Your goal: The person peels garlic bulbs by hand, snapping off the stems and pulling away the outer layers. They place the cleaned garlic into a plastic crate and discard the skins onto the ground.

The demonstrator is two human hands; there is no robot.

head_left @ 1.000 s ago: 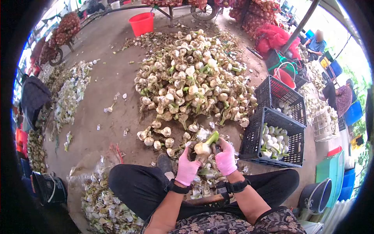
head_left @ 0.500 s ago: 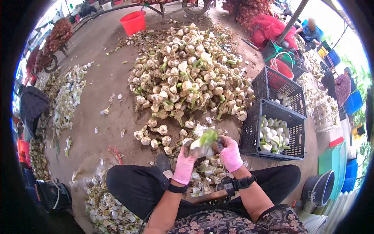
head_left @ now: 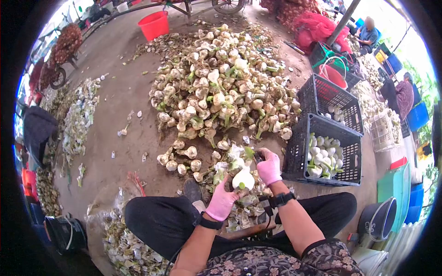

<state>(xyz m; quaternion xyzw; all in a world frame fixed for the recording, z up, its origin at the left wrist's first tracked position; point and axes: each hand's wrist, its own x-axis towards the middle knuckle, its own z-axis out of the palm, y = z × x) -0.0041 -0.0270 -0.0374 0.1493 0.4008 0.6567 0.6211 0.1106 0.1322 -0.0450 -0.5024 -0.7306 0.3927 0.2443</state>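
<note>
My left hand [head_left: 223, 198], in a pink glove, grips a white peeled garlic bulb [head_left: 244, 179] with a short greenish stem end facing me. Just right of the bulb is my right hand [head_left: 268, 168], also pink-gloved, with its fingers curled in and dark at the tips. What those fingers hold, if anything, I cannot make out. A green and white piece of garlic skin [head_left: 238, 158] shows between and beyond the hands. Past them lies a large heap of unpeeled garlic bulbs [head_left: 221, 87], with several loose bulbs [head_left: 179, 158] at its near left.
A black plastic crate [head_left: 322, 180] on my right holds peeled garlic; another crate [head_left: 338, 94] behind it holds several bulbs. Peelings [head_left: 248, 209] lie between my legs. Further off are a red bucket [head_left: 154, 25], a dark bucket [head_left: 377, 218] and a seated person [head_left: 368, 34].
My hands have moved apart slightly, the left lower and the right higher. The white bulb now shows plainly in my left hand, and the green leafy skin is away from it.
</note>
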